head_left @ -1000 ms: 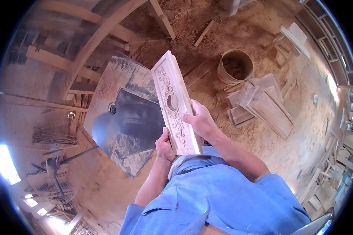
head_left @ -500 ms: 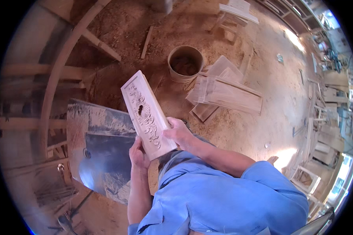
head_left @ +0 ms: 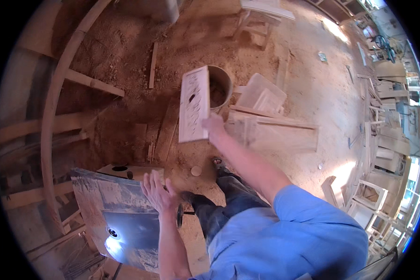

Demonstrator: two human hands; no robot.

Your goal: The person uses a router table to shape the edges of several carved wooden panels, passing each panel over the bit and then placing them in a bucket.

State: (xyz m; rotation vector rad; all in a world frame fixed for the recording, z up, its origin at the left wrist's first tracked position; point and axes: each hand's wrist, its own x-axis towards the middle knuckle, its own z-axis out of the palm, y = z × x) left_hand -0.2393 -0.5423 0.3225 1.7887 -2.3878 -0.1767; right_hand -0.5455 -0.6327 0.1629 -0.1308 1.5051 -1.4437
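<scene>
- Carved board point(head_left: 195, 109): I have it in my right hand point(head_left: 213, 126), off to the right of the table point(head_left: 86, 196) and farther from me than the table's far edge.
- Its long axis runs almost straight away from my body, the narrow ends near and far. The carved face and the dark hole point(head_left: 192, 98) near its middle show to me.
- My right fingers hold it on its right long edge, close to the near right corner. From them most of the board lies away from me and to the left. The hand is blurred, so I cannot tell how thumb and fingers divide between face and back.
- My right hand is the nearer one, being on the wood. My left hand point(head_left: 160, 193) is well apart from it, with nothing in its grasp and the fingers spread wide.
- That left hand is at the table's far right corner; whether it touches the top I cannot tell. From its fingers the board lies farther away and to the right.
- Beyond the board's right long edge, partly hidden by its far half, is a bucket point(head_left: 226, 84).
- A pile of boards point(head_left: 284, 135) lies on the floor point(head_left: 333, 109), to the right of my right hand.
</scene>
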